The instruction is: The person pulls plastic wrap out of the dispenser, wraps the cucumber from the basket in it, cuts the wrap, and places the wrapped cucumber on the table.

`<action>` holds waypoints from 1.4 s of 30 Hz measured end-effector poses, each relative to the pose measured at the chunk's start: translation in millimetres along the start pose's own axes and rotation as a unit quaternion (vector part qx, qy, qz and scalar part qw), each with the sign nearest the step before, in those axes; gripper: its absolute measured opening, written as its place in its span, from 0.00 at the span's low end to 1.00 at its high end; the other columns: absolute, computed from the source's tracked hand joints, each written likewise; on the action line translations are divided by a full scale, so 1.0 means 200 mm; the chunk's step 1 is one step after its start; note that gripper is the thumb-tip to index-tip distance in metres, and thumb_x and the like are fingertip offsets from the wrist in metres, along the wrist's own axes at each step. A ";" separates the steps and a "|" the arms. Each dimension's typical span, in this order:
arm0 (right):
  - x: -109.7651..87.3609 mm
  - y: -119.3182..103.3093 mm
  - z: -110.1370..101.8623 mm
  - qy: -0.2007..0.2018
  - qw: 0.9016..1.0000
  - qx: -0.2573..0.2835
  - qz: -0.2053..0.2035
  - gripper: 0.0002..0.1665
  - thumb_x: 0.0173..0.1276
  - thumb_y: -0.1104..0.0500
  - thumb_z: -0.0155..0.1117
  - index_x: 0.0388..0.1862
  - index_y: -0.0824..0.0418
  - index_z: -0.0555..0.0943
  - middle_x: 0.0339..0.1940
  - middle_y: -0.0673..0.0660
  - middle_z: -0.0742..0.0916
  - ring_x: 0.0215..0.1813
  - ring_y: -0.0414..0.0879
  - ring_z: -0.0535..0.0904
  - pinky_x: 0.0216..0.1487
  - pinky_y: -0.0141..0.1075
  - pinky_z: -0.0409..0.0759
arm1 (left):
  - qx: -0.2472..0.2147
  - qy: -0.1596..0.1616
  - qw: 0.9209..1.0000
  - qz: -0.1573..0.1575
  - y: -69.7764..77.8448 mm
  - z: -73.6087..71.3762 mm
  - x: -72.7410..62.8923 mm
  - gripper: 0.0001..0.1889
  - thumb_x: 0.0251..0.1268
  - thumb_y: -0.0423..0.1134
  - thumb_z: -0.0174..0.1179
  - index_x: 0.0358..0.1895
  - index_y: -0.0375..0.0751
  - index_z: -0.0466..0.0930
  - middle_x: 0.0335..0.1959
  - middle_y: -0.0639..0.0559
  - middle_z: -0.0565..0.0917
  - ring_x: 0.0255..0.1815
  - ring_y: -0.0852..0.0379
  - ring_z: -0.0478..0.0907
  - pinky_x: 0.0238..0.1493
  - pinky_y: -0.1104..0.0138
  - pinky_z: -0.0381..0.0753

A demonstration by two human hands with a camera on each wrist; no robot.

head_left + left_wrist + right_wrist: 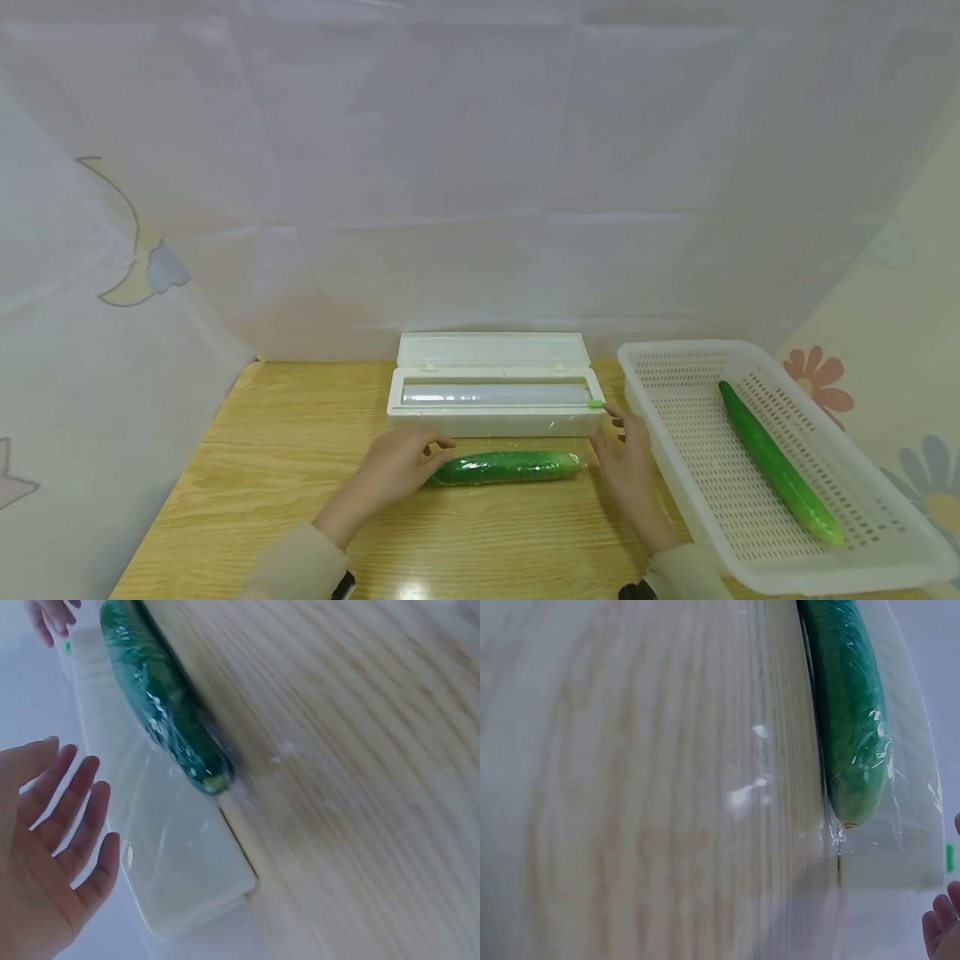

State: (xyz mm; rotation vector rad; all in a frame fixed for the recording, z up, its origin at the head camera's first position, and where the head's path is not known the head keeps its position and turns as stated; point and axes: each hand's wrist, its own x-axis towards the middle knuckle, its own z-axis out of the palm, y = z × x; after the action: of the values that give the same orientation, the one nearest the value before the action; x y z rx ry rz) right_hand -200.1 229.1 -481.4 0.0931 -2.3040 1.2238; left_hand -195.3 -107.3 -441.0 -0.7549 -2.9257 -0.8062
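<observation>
A cucumber (pixel 510 467) in clear plastic wrap lies on the table in front of a white cling film dispenser (pixel 495 423). Wrap stretches from it up over the dispenser's front in both wrist views. My left hand (pixel 405 458) is by the cucumber's left end; the left wrist view shows its fingers (pixel 79 810) spread and loosely bent, holding nothing. At the dispenser's right end is my right hand (pixel 630 462), fingertips close to the green slider (pixel 595 404). Only a few of its fingers (pixel 945 919) show at the edge of the right wrist view.
The dispenser's lid (pixel 491 349) stands raised at the back, with a film roll (pixel 495 394) inside. To the right, a white perforated basket (pixel 675 450) holds an unwrapped cucumber (pixel 780 467). Pale printed cloth (pixel 480 208) hangs behind the wooden table (pixel 277 442).
</observation>
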 end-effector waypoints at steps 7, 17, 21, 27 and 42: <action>0.05 0.06 0.03 -0.023 0.999 0.037 0.016 0.32 0.68 0.67 0.66 0.68 0.72 0.67 0.67 0.73 0.70 0.64 0.65 0.67 0.60 0.57 0.68 | -0.031 0.002 0.998 0.046 0.12 0.00 0.11 0.11 0.73 0.46 0.60 0.52 0.52 0.84 0.49 0.63 0.84 0.45 0.64 0.78 0.45 0.63 0.80; 0.10 0.15 0.08 -0.050 0.993 0.101 0.036 0.30 0.71 0.67 0.63 0.70 0.67 0.68 0.71 0.68 0.69 0.70 0.62 0.63 0.66 0.57 0.64 | -0.001 -0.010 0.996 0.094 0.28 0.05 0.34 0.11 0.74 0.46 0.58 0.54 0.55 0.83 0.53 0.63 0.82 0.53 0.60 0.77 0.49 0.63 0.80; 0.10 0.17 0.08 -0.064 0.988 0.107 0.087 0.29 0.73 0.66 0.61 0.71 0.63 0.67 0.72 0.64 0.67 0.66 0.59 0.65 0.62 0.49 0.68 | 0.042 -0.003 0.992 0.120 0.37 0.09 0.41 0.11 0.74 0.48 0.58 0.54 0.56 0.83 0.54 0.62 0.82 0.57 0.60 0.77 0.52 0.63 0.80; 0.12 0.19 0.08 -0.069 0.984 0.121 0.111 0.31 0.71 0.65 0.64 0.71 0.61 0.68 0.72 0.62 0.67 0.58 0.56 0.71 0.48 0.27 0.76 | 0.072 0.013 0.987 0.141 0.49 0.16 0.55 0.12 0.74 0.49 0.58 0.55 0.57 0.83 0.55 0.63 0.82 0.58 0.61 0.77 0.56 0.65 0.78; 0.12 0.19 0.09 -0.069 0.984 0.119 0.115 0.27 0.74 0.69 0.57 0.70 0.63 0.67 0.71 0.60 0.68 0.62 0.57 0.67 0.47 0.26 0.77 | 0.170 -0.002 0.981 0.093 0.67 0.40 0.85 0.17 0.69 0.57 0.60 0.56 0.58 0.83 0.49 0.65 0.83 0.47 0.64 0.78 0.44 0.71 0.79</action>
State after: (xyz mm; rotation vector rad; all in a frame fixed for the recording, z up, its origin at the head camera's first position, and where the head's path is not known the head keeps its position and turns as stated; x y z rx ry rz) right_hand -238.9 242.1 -507.6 -0.0049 -2.3235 1.6569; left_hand -275.2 107.7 -423.7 -0.9727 -2.8261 -0.2781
